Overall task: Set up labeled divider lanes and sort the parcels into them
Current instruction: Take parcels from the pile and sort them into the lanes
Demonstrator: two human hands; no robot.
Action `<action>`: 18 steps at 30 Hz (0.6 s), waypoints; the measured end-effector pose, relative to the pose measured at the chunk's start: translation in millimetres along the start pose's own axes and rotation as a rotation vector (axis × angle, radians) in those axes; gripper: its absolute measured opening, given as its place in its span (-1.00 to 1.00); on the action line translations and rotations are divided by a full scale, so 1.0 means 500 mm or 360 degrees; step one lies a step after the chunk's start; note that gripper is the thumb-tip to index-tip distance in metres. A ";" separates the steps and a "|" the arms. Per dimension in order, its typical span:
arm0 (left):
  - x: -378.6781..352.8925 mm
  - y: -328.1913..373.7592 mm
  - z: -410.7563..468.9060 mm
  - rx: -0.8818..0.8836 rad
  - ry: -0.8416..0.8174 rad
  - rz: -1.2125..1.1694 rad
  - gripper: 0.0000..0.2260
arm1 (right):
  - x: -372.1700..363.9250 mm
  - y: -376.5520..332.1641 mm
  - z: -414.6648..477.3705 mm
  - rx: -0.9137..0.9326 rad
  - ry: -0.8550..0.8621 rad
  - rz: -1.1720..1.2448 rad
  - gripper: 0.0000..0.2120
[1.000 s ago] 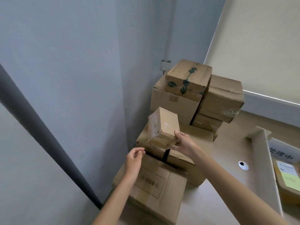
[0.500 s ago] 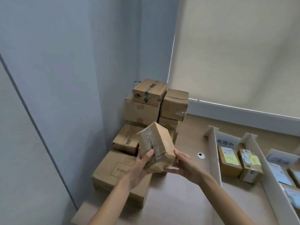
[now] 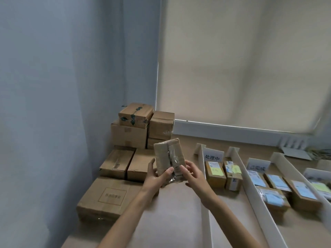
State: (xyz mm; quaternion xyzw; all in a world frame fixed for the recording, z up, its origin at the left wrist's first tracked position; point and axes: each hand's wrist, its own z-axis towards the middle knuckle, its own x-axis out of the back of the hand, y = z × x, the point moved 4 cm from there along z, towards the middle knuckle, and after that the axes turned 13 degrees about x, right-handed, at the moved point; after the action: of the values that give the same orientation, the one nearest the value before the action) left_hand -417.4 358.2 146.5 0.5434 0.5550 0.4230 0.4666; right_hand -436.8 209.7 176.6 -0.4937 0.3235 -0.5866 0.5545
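While it is held up over the table (image 3: 175, 215), the small brown box (image 3: 168, 156) stands upright in both hands. The left hand (image 3: 155, 179) curls round its bottom, thumb in front. The right hand (image 3: 195, 176) pinches the taped edge. A pile of boxes (image 3: 129, 135) sits behind on the left; white dividers (image 3: 250, 187) lie to the right.

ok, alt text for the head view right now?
A left hand and right hand hold a small taped cardboard parcel above the table. Stacked cardboard boxes stand left against the wall; white dividers with label cards hold sorted parcels on the right.
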 end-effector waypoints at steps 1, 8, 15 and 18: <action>-0.008 0.008 -0.008 -0.0006 -0.0024 0.0031 -0.26 | 0.005 -0.004 -0.008 0.0017 0.0063 0.0015 -0.73; 0.026 0.012 -0.045 -0.0036 -0.0143 -0.0071 -0.40 | 0.043 0.005 -0.067 -0.0242 0.0312 0.0867 -0.66; 0.036 -0.011 -0.086 0.0052 -0.0576 -0.0229 -0.24 | -0.014 0.021 -0.126 -0.0349 0.0219 0.1002 -0.61; 0.044 -0.022 -0.093 0.0068 -0.0530 -0.0278 -0.30 | -0.023 0.024 -0.141 -0.0305 0.0316 0.0686 -0.64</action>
State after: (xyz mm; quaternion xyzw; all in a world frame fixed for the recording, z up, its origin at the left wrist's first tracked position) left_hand -464.3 381.3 144.3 0.5655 0.5239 0.2733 0.5753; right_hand -500.1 207.2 141.7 -0.4037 0.5283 -0.4672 0.5828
